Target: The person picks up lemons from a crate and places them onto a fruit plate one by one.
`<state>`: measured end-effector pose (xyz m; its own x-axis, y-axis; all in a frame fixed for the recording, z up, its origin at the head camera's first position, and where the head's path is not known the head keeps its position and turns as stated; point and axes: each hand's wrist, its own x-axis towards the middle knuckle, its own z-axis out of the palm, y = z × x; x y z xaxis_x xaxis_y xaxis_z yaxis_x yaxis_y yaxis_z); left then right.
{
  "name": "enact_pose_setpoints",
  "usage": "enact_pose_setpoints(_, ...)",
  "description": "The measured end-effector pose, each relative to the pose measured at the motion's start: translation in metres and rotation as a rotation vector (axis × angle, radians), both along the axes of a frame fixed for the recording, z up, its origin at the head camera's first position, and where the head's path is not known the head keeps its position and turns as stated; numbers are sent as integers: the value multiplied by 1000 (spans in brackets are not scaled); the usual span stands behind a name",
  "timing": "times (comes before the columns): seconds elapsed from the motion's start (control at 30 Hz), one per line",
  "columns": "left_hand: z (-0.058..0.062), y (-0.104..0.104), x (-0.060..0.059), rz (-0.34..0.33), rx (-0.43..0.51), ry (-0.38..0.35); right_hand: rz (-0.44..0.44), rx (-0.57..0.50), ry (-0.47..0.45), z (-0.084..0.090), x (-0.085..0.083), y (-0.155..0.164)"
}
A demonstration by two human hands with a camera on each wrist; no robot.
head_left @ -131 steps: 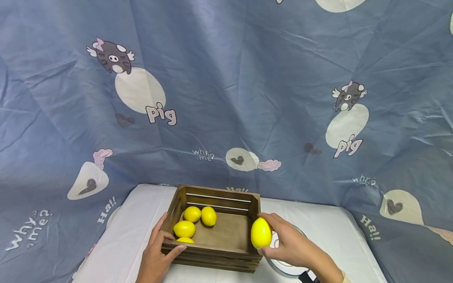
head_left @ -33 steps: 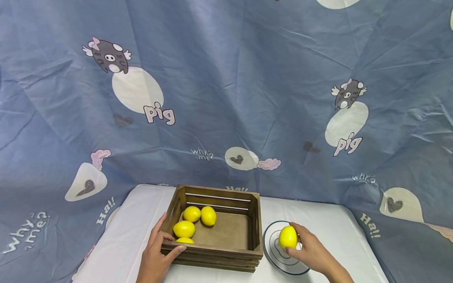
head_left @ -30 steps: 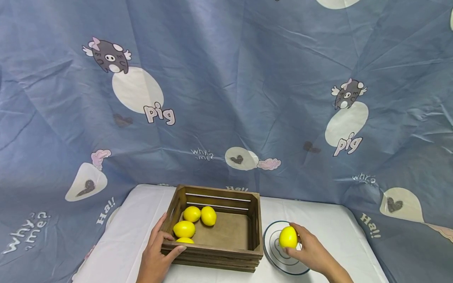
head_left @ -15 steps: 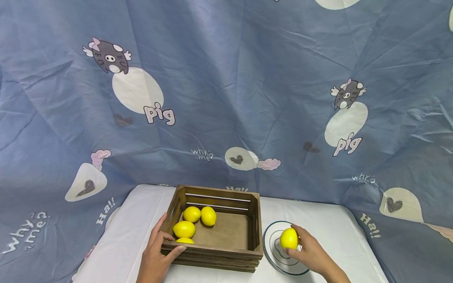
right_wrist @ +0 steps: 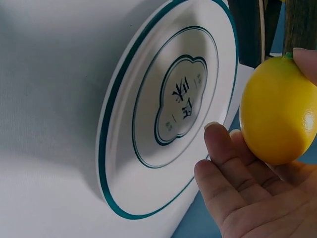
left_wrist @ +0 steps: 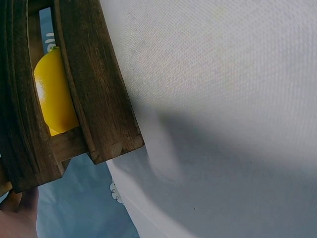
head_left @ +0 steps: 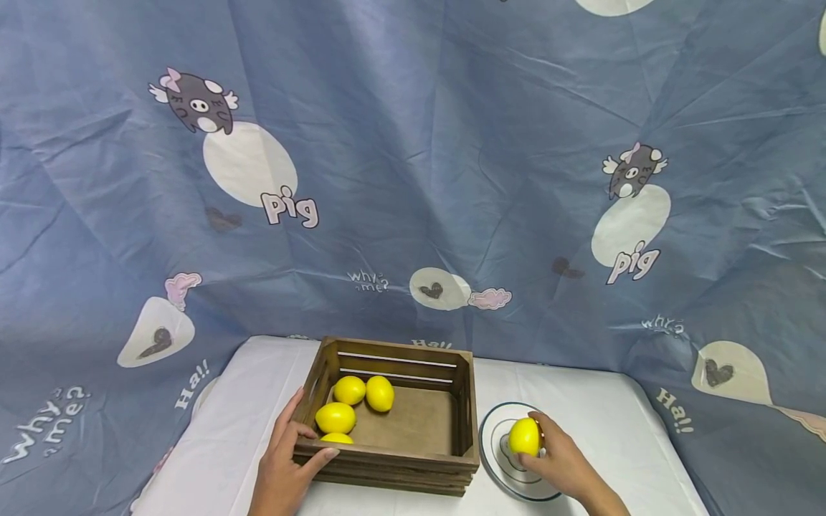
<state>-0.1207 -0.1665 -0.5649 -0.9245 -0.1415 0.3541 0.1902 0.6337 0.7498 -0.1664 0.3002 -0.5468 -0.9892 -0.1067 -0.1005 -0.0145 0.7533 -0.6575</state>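
My right hand (head_left: 560,459) pinches a yellow lemon (head_left: 525,437) between thumb and fingers over a round white plate (head_left: 493,466). In the right wrist view a gap shows between the lemon (right_wrist: 277,111) and the blue-green-rimmed plate (right_wrist: 124,173); the other fingers (right_wrist: 225,178) spread toward the plate. My left hand (head_left: 284,459) grips the front left corner of a brown wooden crate (head_left: 393,469), thumb on the front rim. Several lemons (head_left: 335,418) lie in the crate's left half, the nearest partly hidden by the front wall. One lemon (left_wrist: 55,94) shows through the slats in the left wrist view.
The crate and plate stand side by side on a white-covered table (head_left: 581,401). A blue printed cloth (head_left: 387,179) hangs behind and around it. The crate's right wall (head_left: 466,408) rises close to the plate's left edge.
My right hand has carried the lemon from the crate's right wall rightward over the plate; lately it has moved only slightly. My left hand has stayed at the crate's corner.
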Motion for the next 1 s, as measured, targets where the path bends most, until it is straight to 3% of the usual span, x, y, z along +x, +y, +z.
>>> enact_pose_setpoints(0.8, 0, -1, 0, -4, -6, 8, -45, 57, 80, -17, -7, -14)
enact_pose_setpoints(1.0, 0, -1, 0, 0, -2, 12, -58, 94, 60, -22, -9, -17)
